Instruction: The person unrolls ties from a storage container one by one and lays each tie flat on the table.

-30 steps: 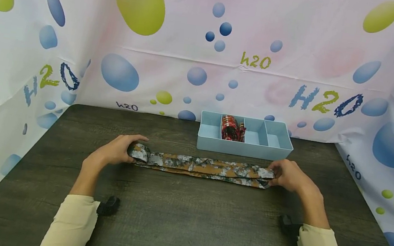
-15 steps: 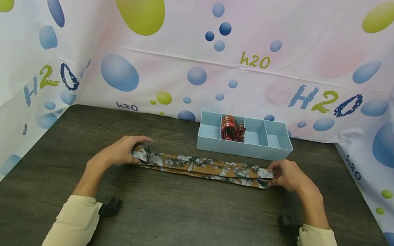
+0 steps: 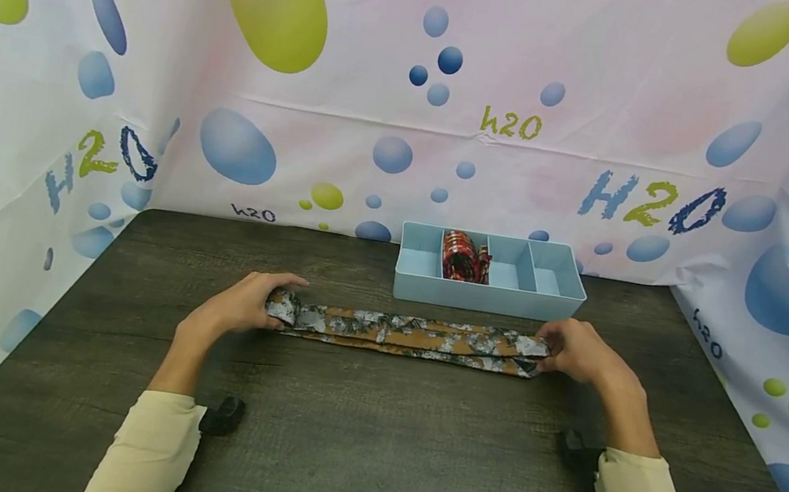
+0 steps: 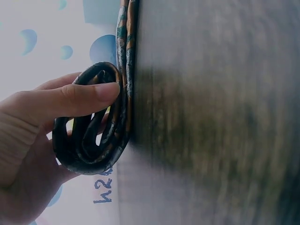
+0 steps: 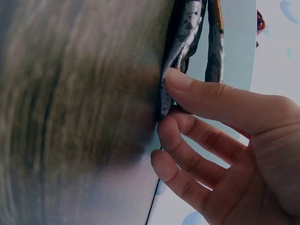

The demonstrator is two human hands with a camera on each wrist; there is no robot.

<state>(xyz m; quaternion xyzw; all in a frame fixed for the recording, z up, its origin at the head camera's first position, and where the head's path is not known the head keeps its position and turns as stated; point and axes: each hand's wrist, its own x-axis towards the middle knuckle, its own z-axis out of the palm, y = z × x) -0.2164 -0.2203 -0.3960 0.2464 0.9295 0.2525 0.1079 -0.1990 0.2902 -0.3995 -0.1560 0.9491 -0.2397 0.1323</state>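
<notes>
nearest the camera, two cream sleeves run forward over the dark wooden table, each with a small black wrist strap just inside the cuff

beyond them the two hands sit at the ends of a patterned tie, brown with grey and white print, which lies folded into a long flat band across the table between them

the left hand has its end rolled into a small coil: in the left wrist view the thumb presses across the top of the loop while the fingers curl behind it, so this hand is closed round the roll and seems to hold it tight so it cannot spring open

the right hand is at the far end of the band; in the right wrist view its thumb lies along the cloth edge and the fingers bend in beneath, pinching the layered end, probably to keep the band straight and taut against the table

just past the right hand, a little to its inner side, stands a pale blue divided tray with four compartments in a row; the second from the left holds a rolled red patterned tie, and the other three look bare

behind everything hangs a white backdrop printed with blue and green bubbles and "h2o" lettering, wrapping round both sides of the table
</notes>
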